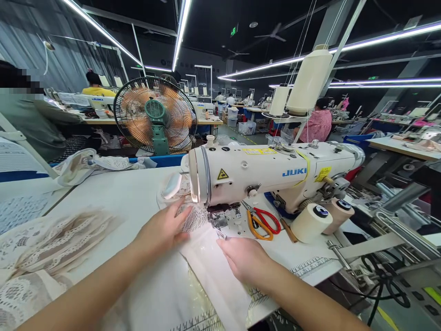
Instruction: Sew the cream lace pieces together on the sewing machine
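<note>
**Q:** What do the two hands do at the needle?

**A:** The left hand point(164, 228) lies flat, fingers spread and extended, pressing on a piece of cream openwork lace fabric point(195, 219) just left of the presser foot point(217, 222). The right hand point(242, 257) rests palm-down on a strip of plain white woven fabric point(210, 271), fingers loosely straight and together, fingertips pointing toward the foot — neither hand grips anything; both merely press the cloth against the white sewing table point(127, 197).

**Q:** Where does the cloth lie?

**A:** The lace and the white strip meet under the head of the white JUKI industrial sewing machine point(268, 177), the strip running from the foot back toward the table's near edge, between the two forearms.

**Q:** What else is on the table?

**A:** A pair of scissors with red and orange handles point(263, 223) lies on the machine bed right of the needle; just beside them lie two cream thread cones on their sides point(322, 219). A heap of beige lace pieces point(44, 248) sits at the left, well apart from the hands. Two tall white thread cones point(308, 80) stand upright behind the machine.

**Q:** And beyond?

**A:** A green-based electric fan with a black wire guard point(155, 115) stands behind the table; other people sit at further machines.
</note>
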Action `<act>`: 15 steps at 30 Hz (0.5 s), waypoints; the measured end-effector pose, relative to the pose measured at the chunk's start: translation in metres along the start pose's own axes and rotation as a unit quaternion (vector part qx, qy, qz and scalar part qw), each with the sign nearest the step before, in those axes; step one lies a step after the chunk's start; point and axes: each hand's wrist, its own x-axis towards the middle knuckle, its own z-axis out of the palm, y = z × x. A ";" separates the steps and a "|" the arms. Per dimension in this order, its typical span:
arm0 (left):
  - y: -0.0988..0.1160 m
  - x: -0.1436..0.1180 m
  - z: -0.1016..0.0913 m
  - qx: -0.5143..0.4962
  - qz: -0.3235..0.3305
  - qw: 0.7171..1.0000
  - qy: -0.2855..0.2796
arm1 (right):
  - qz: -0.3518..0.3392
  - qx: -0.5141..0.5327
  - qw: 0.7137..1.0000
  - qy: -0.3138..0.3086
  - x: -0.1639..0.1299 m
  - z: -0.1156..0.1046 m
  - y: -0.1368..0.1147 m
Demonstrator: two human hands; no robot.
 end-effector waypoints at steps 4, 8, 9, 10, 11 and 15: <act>0.046 -0.036 0.003 -0.019 0.013 0.999 -0.047 | -0.092 0.035 0.991 0.091 -0.017 0.011 0.013; 0.071 -0.049 0.007 0.049 0.041 0.993 -0.100 | -0.178 0.124 0.960 0.177 -0.022 0.021 0.016; 0.072 -0.049 0.008 0.061 0.046 0.991 -0.107 | -0.195 0.138 0.953 0.186 -0.021 0.023 0.016; 0.071 -0.049 0.008 0.063 0.049 0.991 -0.106 | -0.208 0.145 0.949 0.189 -0.021 0.025 0.015; 0.070 -0.049 0.009 0.057 0.052 0.992 -0.097 | -0.216 0.149 0.946 0.190 -0.020 0.027 0.015; 0.061 -0.050 0.015 0.020 0.059 0.997 -0.045 | -0.233 0.155 0.937 0.207 -0.020 0.031 0.014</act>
